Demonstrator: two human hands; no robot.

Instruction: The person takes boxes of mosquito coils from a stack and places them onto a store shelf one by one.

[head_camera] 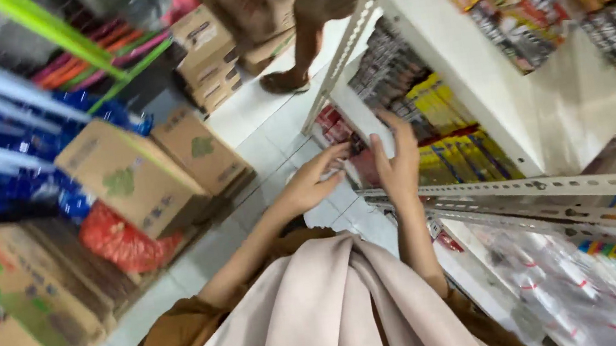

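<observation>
Left hand (315, 181) and right hand (398, 161), fingers loosely apart, seemingly touch red packets (343, 140) (blurred) on the low shelf (485, 191)

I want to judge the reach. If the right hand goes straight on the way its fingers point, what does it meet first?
Probably the dark packets on the low shelf beyond the right hand; depth is unclear.

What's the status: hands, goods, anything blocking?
Left hand and right hand open, reaching to red packets on low shelf. Nothing between.
</observation>
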